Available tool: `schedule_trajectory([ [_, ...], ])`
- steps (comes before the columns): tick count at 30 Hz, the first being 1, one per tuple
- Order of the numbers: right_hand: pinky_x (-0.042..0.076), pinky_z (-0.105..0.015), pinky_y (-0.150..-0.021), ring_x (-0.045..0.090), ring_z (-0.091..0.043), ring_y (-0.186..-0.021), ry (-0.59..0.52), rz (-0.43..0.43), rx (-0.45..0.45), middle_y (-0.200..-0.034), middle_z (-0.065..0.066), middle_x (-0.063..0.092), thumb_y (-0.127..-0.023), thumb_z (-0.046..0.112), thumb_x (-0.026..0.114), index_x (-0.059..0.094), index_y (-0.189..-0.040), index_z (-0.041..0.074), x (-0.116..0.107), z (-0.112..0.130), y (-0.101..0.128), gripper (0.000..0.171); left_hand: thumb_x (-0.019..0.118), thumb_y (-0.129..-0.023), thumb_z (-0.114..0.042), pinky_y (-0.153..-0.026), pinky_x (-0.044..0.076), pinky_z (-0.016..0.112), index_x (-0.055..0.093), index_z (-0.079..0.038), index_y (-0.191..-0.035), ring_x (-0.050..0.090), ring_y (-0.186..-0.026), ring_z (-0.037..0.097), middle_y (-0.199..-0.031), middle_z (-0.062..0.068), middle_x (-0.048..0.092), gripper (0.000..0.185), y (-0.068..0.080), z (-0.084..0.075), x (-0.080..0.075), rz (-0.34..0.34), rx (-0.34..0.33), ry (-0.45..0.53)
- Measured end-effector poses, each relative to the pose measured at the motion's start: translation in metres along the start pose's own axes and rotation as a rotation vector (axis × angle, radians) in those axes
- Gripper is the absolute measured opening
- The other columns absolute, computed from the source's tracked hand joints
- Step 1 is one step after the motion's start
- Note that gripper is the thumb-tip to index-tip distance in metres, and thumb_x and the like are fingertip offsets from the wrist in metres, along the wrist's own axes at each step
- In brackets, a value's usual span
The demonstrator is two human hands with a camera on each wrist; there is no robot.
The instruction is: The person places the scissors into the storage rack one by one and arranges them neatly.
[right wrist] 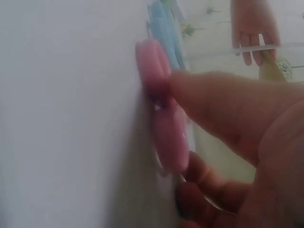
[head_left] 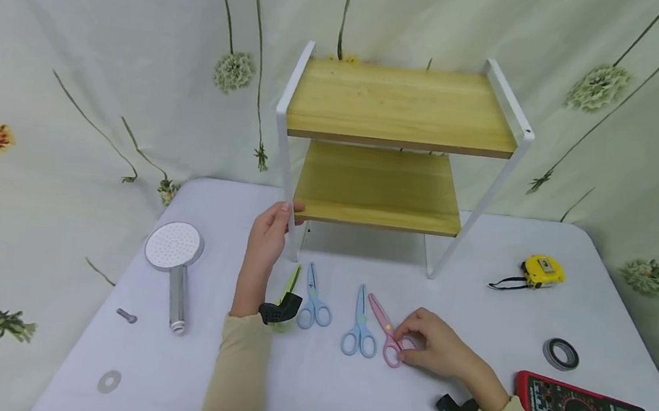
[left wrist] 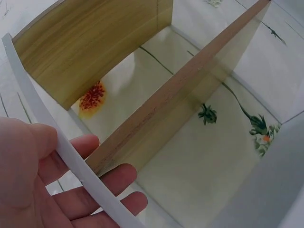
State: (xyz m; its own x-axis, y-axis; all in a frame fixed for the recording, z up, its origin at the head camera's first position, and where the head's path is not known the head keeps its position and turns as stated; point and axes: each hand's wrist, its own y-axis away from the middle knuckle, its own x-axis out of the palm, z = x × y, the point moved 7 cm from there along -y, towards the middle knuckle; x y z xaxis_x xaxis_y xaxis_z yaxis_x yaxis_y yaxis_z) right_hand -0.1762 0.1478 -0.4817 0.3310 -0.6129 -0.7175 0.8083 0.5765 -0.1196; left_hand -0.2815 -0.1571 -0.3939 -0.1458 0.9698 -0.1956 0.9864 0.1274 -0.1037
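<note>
Head view: right hand curled on pink scissors

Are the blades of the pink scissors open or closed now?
Closed. In the head view the pink scissors lie flat on the table with both blades together as one strip, while the right hand pinches the handles.

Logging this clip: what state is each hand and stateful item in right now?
left hand: grips the shelf's white front leg
right hand: pinches the pink scissors' handle
pink scissors: closed, flat on table
shelf: upright, both boards bare
tape measure: blade retracted
blue scissors: closed
</note>
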Motion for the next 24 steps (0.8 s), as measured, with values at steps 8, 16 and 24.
schedule_trajectory([
  [8, 0.038, -0.022, -0.071, 0.045, -0.001, -0.082, 0.063, -0.028, 0.02, -0.09, 0.007, 0.059, -0.077, 0.006, 0.081, 0.072, -0.082, 0.021, 0.0059, 0.0024, -0.0011, 0.018, 0.039, -0.111, -0.031, -0.092, 0.044, 0.033, 0.068, -0.004, -0.121, 0.068, -0.108, 0.032, -0.115, 0.024, 0.07, 0.041, 0.0013, 0.0036, 0.0006, -0.001, -0.025, -0.016],
  [16, 0.034, -0.021, -0.067, 0.042, -0.005, -0.081, 0.155, -0.014, 0.056, -0.088, 0.008, 0.055, -0.077, 0.019, 0.083, 0.066, -0.08, 0.025, 0.0045, 0.0033, -0.0062, 0.019, 0.038, -0.111, -0.035, -0.096, 0.044, 0.035, 0.068, -0.005, -0.12, 0.067, -0.11, 0.032, -0.114, 0.024, 0.071, 0.043, 0.0017, 0.0038, -0.0015, 0.002, -0.043, -0.026],
  [24, 0.029, -0.02, -0.064, 0.038, -0.007, -0.076, 0.27, -0.07, 0.108, -0.078, 0.011, 0.044, -0.072, 0.016, 0.078, 0.053, -0.076, 0.024, 0.01, 0.0109, -0.0044, 0.027, 0.038, -0.111, -0.034, -0.095, 0.044, 0.036, 0.068, -0.004, -0.119, 0.067, -0.109, 0.033, -0.113, 0.025, 0.07, 0.043, -0.001, 0.003, 0.0008, 0.006, -0.039, -0.019],
])
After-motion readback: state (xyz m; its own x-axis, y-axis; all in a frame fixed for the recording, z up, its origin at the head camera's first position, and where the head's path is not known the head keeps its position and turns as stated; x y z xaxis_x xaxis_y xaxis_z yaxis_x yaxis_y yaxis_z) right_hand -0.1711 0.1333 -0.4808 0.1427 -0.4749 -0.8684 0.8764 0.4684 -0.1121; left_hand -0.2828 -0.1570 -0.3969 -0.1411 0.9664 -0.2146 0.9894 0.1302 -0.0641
